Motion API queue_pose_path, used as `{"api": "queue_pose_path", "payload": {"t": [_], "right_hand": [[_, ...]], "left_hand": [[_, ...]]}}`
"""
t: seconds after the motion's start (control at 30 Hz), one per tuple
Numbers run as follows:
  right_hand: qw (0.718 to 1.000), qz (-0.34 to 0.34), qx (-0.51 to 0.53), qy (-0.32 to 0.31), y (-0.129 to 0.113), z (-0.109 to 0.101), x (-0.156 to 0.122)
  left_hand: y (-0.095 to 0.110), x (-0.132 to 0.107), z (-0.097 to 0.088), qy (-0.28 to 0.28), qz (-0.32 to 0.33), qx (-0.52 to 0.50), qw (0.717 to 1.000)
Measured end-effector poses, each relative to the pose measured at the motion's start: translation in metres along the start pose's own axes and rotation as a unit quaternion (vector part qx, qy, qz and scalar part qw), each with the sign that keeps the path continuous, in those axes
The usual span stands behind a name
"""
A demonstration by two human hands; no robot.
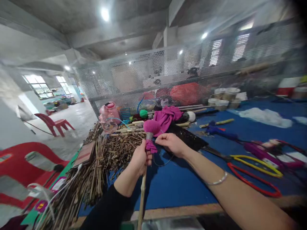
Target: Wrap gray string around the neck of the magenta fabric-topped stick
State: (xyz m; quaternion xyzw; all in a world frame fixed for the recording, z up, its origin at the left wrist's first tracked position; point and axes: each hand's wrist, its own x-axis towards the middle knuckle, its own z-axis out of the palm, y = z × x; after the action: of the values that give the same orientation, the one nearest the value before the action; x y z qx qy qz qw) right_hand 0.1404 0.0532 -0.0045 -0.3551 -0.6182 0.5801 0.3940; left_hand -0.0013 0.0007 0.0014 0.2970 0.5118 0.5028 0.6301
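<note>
A magenta cloth-covered ball [151, 126] sits at the top of a wooden stick [142, 198]. Grey thread [149, 136] is wound round the cloth just under the ball, and the gathered cloth end [150, 146] flares out below. My left hand [141, 157] is closed round the stick and the lower cloth. Just right of the wound neck, my right hand [171, 143] pinches with thumb and forefinger at what looks like the thread's loose end. A thin dark strand [163, 165] loops down between the hands. Behind the ball lies crumpled magenta cloth [166, 118].
Large scissors [254, 166] with yellow and red handles lie on the blue tabletop [182, 191] at right. Dried plant stalks [96, 172] are heaped at left near a pink jug [109, 116]. A perforated metal screen [134, 76] stands behind. Red chairs [26, 159] are at far left.
</note>
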Motion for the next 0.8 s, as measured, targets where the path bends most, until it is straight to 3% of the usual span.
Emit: {"api": "queue_pose_path", "payload": {"t": [0.13, 0.27, 0.43, 0.53, 0.63, 0.7, 0.73, 0.8], "right_hand": [[0.999, -0.012, 0.047, -0.002, -0.002, 0.008, -0.003], [0.994, -0.009, 0.099, -0.034, -0.007, 0.011, -0.005], [0.986, -0.036, 0.158, -0.043, -0.010, 0.011, -0.007], [0.983, -0.012, 0.153, -0.098, -0.007, 0.008, -0.009], [0.972, 0.029, 0.165, -0.166, -0.001, 0.004, -0.009], [0.974, 0.030, 0.164, -0.151, 0.004, 0.001, -0.006], [0.978, 0.030, 0.156, -0.134, 0.005, 0.000, -0.004], [0.987, 0.031, 0.129, -0.095, 0.007, 0.000, 0.000]], "left_hand": [[0.009, -0.003, -0.003, -0.043, -0.006, -0.027, 0.999], [0.018, -0.010, -0.008, -0.134, -0.043, -0.072, 0.987], [0.018, -0.010, -0.018, -0.316, -0.146, -0.130, 0.928], [0.009, -0.005, -0.022, -0.377, -0.190, -0.152, 0.894], [-0.001, 0.002, -0.019, -0.356, -0.216, -0.135, 0.899], [-0.002, 0.006, -0.014, -0.275, -0.187, -0.090, 0.939], [-0.001, 0.008, -0.012, -0.214, -0.141, -0.068, 0.964], [0.002, 0.008, -0.009, -0.075, 0.015, -0.028, 0.997]]}}
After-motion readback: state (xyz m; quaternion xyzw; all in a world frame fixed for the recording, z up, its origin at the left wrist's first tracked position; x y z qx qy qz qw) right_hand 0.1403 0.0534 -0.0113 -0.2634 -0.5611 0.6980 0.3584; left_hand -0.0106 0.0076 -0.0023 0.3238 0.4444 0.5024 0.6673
